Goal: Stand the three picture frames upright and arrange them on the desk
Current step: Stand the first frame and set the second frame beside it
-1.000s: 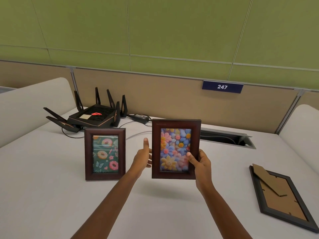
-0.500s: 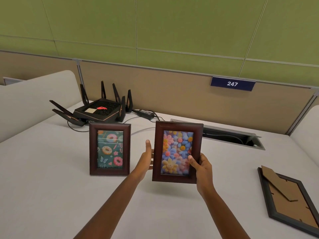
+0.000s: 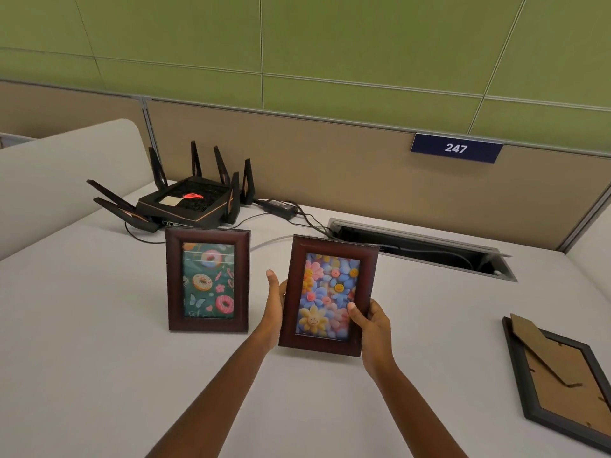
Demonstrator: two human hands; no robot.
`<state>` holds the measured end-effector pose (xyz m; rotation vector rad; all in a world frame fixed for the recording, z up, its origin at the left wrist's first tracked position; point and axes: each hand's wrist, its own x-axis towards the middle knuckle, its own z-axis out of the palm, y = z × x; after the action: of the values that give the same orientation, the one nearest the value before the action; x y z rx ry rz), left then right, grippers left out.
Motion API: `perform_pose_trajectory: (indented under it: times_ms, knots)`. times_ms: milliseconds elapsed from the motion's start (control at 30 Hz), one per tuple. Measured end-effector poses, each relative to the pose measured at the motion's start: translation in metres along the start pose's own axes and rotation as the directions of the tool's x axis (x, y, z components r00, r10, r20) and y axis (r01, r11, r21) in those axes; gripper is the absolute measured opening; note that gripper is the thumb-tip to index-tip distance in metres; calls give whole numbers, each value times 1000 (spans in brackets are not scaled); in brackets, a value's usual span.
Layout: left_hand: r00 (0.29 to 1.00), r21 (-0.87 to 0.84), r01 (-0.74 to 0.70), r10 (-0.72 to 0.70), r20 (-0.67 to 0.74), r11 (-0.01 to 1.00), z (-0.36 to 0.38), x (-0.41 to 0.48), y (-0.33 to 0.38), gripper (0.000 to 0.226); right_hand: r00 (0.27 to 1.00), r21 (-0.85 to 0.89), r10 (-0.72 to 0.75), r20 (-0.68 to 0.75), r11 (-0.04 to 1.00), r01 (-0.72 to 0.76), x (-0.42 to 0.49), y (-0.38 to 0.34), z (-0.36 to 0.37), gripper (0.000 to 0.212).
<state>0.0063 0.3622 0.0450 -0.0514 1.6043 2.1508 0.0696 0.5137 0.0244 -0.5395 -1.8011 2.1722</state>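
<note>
On desk (image 3: 99, 358): 3 frames, 1 donut frame (image 3: 207, 280) upright, 1 black frame (image 3: 562, 385) face-down, 2 hands (image 3: 372, 328) gripping flower frame (image 3: 327, 295).

Office cubicle workstation. White counter (image 3: 99, 358) walled by tan partition panels (image 3: 330, 166) under green wall panels (image 3: 330, 44), blue number plate "247" (image 3: 456, 148), cable tray slot (image 3: 420, 249) set in counter, black router (image 3: 185, 203) with power brick (image 3: 279, 204).

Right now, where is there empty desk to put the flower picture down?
Bare desk lies between the flower frame, held in the left hand and right hand, and the face-down black frame. More lies left of the donut frame. It is crowded behind, by the router, its cables and the cable slot.
</note>
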Motion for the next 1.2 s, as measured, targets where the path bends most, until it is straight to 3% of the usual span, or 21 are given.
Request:
perform_pose_trajectory:
  times_ms: [300,433,833,1200]
  knots:
    - [1000,40,13,-14,8,999,-1,17,-6,74,1000,-30,-2,24,1000,2,17,7,6,32]
    - [1000,37,5,-5,5,999,-2,22,-10,73,998,-30,-20,57,999,22,23,6,5,22]
    - [991,55,-70,75,-109,996,2,21,-22,66,990,-133,-50,131,989,68,28,4,-2,19]
    - [968,286,-143,193,-157,948,-3,-8,-44,54,996,-382,-57,64,921,77,1,19,-33,48]
